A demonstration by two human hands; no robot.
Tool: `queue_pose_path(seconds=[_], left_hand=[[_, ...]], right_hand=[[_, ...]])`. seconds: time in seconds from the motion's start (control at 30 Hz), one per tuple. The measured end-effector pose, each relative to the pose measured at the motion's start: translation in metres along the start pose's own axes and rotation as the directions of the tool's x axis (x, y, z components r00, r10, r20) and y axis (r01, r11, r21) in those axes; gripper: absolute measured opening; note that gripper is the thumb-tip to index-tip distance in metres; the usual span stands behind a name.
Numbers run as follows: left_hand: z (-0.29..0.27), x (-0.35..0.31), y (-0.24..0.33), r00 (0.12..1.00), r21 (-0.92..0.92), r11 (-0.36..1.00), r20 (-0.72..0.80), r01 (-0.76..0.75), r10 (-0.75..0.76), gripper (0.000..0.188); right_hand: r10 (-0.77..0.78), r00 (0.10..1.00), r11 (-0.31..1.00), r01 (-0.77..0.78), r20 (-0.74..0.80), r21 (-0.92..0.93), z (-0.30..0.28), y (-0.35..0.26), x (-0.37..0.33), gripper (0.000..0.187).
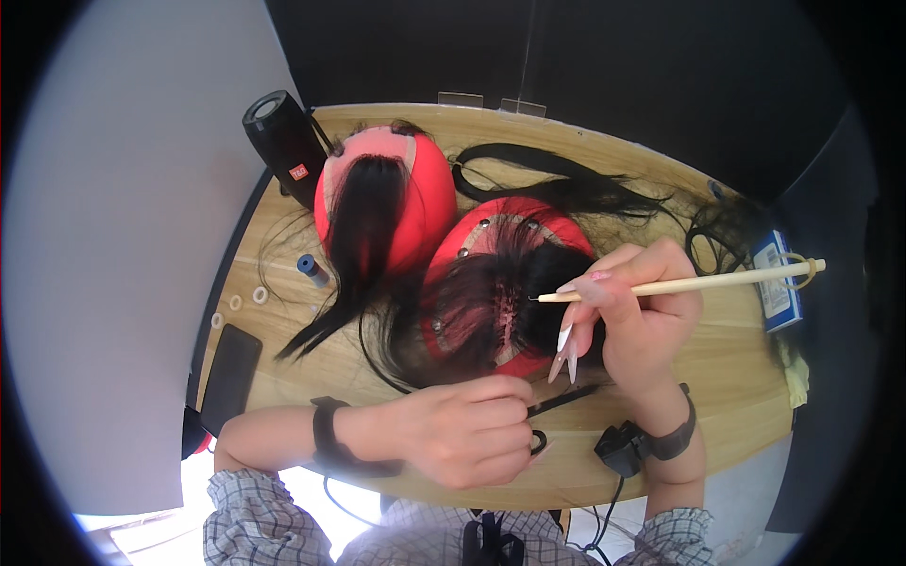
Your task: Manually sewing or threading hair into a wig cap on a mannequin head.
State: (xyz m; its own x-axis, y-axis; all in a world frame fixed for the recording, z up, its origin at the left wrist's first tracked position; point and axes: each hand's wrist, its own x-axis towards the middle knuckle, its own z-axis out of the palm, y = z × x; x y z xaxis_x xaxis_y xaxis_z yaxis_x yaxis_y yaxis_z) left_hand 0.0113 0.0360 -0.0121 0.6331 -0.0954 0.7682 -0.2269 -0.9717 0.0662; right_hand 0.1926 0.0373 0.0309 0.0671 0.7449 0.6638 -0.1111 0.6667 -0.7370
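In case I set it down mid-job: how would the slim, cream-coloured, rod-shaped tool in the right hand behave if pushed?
The tool is probably stiff: it juts straight from the right hand. Its rod shape suggests rolling, though the tan loop near its rear end might check that. Its fine tip looks delicate and could snag.

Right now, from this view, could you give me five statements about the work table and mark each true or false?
1. The right hand holds a pale-handled hooked needle. True.
2. The black cylindrical speaker stands to the right of both red wig blocks. False: the speaker stands to their left.
3. Black hair lies over both red wig blocks. True.
4. The blue-and-white box is near the table's left edge. False: the box is at the right.
5. Each wrist wears a dark band. True.
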Motion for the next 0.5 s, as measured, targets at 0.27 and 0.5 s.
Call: queue_pose_path(seconds=[0.27,0.5], left_hand=[[-0.017,0.008,-0.004,0.919,-0.086,0.928,-0.134,0.363,-0.372,0.016],[-0.027,0.017,-0.018,0.922,-0.446,0.859,-0.158,0.252,-0.352,0.014]], right_hand=[[0.003,1.000,1.000,-0.003,0.007,0.027,0.005,-0.015,0.009,0.013],[-0.172,0.981,0.985,0.173,0.086,-0.001,0.014,-0.037,0.032,0.018]])
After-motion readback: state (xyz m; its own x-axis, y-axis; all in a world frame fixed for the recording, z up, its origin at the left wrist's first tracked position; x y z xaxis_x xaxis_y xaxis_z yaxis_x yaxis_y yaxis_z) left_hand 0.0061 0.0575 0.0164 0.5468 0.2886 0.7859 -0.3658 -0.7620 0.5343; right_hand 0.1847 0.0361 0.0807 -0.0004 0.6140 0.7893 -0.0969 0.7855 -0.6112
